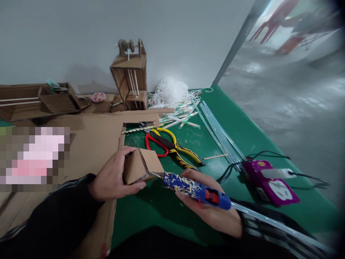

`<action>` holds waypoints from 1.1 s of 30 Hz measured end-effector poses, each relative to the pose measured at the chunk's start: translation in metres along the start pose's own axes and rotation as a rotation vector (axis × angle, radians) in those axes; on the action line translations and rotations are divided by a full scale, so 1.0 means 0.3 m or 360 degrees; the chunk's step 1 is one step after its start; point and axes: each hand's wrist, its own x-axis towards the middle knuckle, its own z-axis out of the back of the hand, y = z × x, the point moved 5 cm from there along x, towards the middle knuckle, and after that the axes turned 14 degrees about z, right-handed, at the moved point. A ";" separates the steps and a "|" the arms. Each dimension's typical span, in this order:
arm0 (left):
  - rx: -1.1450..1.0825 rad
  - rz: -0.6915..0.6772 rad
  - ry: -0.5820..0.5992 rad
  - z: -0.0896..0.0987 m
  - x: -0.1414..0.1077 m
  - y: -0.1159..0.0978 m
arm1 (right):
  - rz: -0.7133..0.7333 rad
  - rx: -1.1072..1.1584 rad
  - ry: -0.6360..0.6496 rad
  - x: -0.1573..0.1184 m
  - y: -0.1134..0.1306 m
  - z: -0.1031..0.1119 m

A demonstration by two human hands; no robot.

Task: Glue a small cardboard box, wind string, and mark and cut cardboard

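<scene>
At a green table (142,219), a left hand (111,176) grips a small cardboard box (137,168) while the right hand (208,212) holds a blue glue gun (185,185), its nozzle at the box's edge. Just beyond the box lie tools with red and yellow handles (168,143); farther behind it — a cardboard tower (142,79) and a tangle of white string (171,90). Well right of the box sits a purple power strip (257,180).

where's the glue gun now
In the head view, the glue gun is right of centre in the right hand, its nozzle at the cardboard box in the left hand.
</scene>
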 end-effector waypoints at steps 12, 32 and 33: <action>0.0030 -0.0006 0.0052 0.008 0.007 -0.026 | -0.0141 -0.0028 0.0052 -0.012 -0.018 -0.012; 0.0077 -0.0014 0.0039 0.009 0.004 -0.024 | -0.0291 -0.0024 0.0065 -0.013 -0.037 -0.023; 0.0077 -0.0012 0.0040 0.010 0.004 -0.025 | -0.0300 -0.0014 0.0060 -0.014 -0.039 -0.024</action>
